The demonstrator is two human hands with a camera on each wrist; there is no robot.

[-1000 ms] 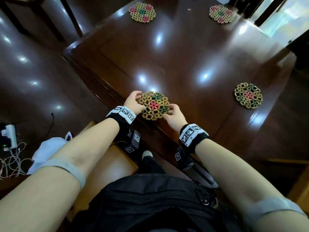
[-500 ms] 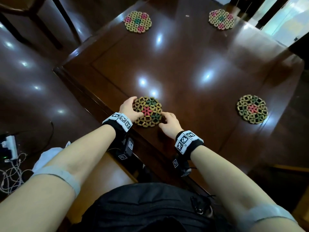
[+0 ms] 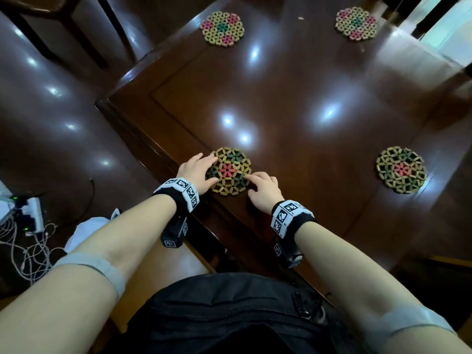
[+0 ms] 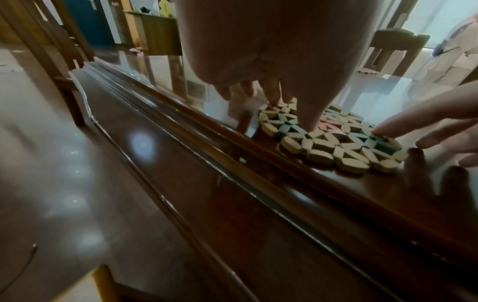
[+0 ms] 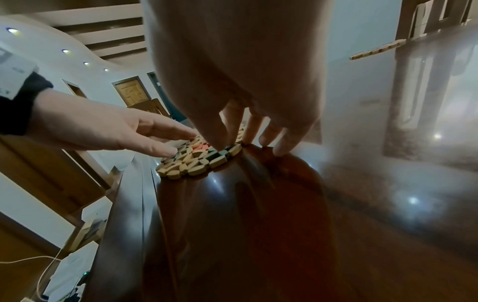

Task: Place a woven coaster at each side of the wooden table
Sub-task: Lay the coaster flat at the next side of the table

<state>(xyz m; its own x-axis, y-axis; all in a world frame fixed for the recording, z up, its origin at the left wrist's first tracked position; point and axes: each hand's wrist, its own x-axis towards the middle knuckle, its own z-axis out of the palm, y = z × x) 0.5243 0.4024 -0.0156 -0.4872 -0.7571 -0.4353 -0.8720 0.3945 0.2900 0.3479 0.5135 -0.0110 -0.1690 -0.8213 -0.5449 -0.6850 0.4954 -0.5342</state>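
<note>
Near coaster [image 3: 229,171] now flat on bench [image 3: 293,103] — left hand [image 3: 198,171] and right hand [image 3: 263,191] relaxed, fingertips just resting on it; fourth side done.

Dark glossy wooden table [image 3: 293,98], raised rim, ceiling lights reflected. 4 woven coasters flat on top: near-edge coaster [image 3: 231,171] w/ red centre, right coaster [image 3: 401,169], far-left coaster [image 3: 222,28], far-right coaster [image 3: 356,23]. All well apart.

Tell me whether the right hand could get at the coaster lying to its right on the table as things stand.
Probably yes. The right hand rests by the near coaster, holding nothing, and only bare wooden table lies between it and the right-side coaster. Whether the arm stretches that far without leaning is uncertain.
</note>
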